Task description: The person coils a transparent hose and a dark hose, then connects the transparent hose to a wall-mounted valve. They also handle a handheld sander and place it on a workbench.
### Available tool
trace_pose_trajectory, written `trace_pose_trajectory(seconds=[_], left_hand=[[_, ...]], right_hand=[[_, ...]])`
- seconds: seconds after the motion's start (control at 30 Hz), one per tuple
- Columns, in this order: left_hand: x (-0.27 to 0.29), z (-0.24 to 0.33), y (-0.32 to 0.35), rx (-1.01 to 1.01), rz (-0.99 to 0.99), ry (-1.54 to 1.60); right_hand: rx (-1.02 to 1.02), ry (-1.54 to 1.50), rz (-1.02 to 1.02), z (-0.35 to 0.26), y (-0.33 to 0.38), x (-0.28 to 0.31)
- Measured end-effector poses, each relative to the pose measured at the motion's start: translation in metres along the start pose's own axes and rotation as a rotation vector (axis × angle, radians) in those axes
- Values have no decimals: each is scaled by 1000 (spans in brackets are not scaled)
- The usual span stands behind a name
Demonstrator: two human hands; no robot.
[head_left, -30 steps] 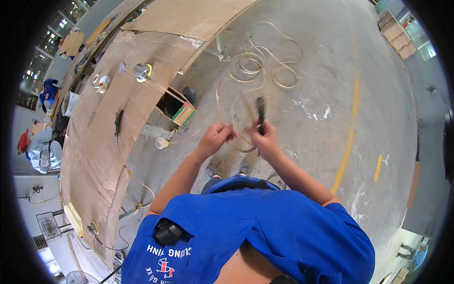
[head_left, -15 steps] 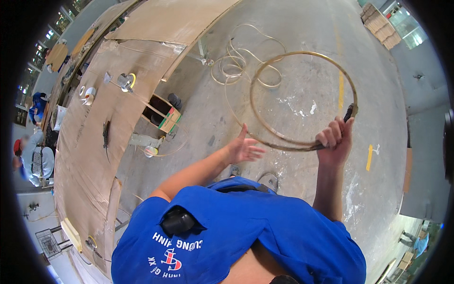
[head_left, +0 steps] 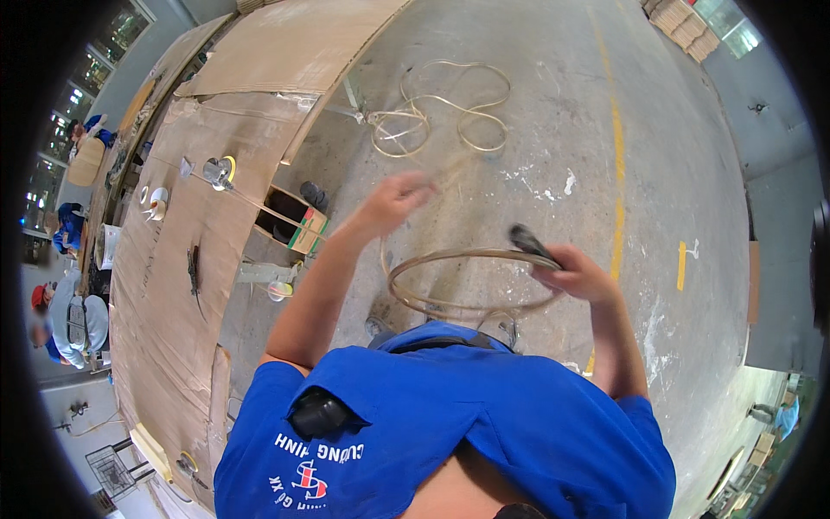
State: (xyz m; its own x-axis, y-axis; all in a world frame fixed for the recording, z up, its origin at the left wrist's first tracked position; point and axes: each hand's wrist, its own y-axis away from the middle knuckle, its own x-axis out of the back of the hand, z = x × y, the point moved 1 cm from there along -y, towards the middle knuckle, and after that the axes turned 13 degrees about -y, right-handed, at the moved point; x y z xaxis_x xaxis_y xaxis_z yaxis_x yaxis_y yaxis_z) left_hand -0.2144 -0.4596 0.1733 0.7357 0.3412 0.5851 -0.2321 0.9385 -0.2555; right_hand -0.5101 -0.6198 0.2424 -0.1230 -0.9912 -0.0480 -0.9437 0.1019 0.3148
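Note:
A thin, clear yellowish hose is wound into a loose coil [head_left: 471, 253] in front of my waist. My right hand [head_left: 575, 272] is closed around the coil's right side, where a black end piece [head_left: 526, 238] sticks out past the fingers. My left hand [head_left: 399, 201] is raised to the left of the coil, smeared by motion, with its fingers drawn together. A blurred strand of the hose meets its fingertips, and another stretch drops beside the wrist to the coil. Further hose [head_left: 484, 111] lies in loops on the floor beyond.
A long cardboard-covered table [head_left: 164, 285] runs along my left, bearing a sander-like tool [head_left: 219, 173], a white bottle [head_left: 157, 204] and a dark tool [head_left: 194, 272]. An open box [head_left: 307, 229] stands beneath its edge. Other people [head_left: 73, 311] are at the far left. Yellow lines [head_left: 617, 173] mark the grey floor.
My left hand has swung forward and to the left, its spread fingers drawing together. My right hand has come lower and inward, tipping the coil flatter and nearer my waist.

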Motion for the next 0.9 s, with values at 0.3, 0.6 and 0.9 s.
trace_pose_trajectory(seconds=[0.3,0.6,0.9], left_hand=[[109,149,-14,234,-311,300],[171,139,-36,-398,-108,820],[-71,-93,6,360,-244,-76]], right_hand=[[806,833,485,-149,-106,-16],[641,314,98,-248,-96,-56],[1069,-204,491,-304,-62,86]])
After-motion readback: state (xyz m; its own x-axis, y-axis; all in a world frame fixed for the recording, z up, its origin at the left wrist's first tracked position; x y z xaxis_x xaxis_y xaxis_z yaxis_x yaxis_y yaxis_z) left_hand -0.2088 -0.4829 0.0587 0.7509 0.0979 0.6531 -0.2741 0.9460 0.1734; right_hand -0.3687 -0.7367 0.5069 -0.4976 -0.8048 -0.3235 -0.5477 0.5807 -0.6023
